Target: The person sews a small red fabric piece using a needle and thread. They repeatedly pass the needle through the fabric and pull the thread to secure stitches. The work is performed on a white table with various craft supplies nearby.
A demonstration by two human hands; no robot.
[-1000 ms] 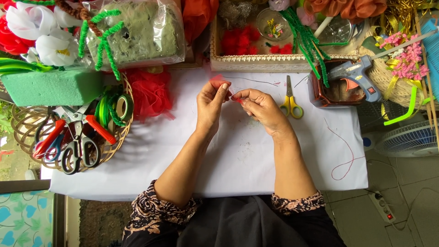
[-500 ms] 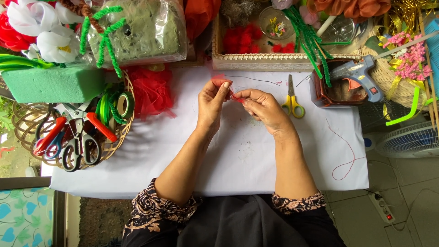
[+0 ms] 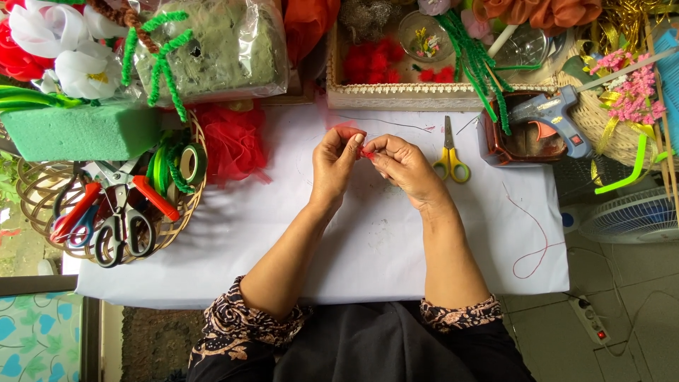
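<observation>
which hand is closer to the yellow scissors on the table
Right. The right hand lies just left of the yellow scissors; the left hand is farther left, beyond it.

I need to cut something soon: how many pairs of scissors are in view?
At least 3: yellow-handled scissors lie right of the hands; black-handled scissors and a red-and-blue pair sit in the wicker basket. More may be hidden.

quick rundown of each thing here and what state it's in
left hand: pinching a small red piece
right hand: fingertips on the same red piece
small red piece: held between both hands above the table
yellow scissors: closed, flat on the white table
glue gun: resting in a brown tray, unheld
red thread: loose, looped on the table
</observation>
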